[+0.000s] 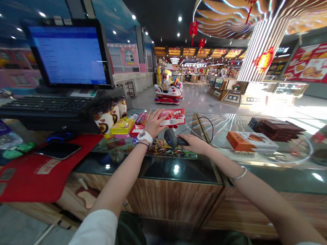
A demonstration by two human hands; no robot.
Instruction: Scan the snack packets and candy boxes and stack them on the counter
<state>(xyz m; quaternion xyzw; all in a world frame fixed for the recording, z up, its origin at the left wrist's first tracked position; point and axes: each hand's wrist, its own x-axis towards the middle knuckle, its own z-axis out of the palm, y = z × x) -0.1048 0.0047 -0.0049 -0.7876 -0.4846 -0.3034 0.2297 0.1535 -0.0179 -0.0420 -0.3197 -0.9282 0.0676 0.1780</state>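
My left hand grips a red snack box by its left end, tilted so its printed barcode faces me. Just below and to the right, my right hand is wrapped round the handle of a black barcode scanner. The scanner's head points left and sits close under the box, apart from it as far as I can see. A thin black cable loops behind the right hand. Left of my left hand lie a yellow packet and other small colourful packs on the glass counter.
At the left stand a monitor, a keyboard and several printed cups. A phone lies on a red mat. To the right are an orange-and-white box and stacked dark brown packets.
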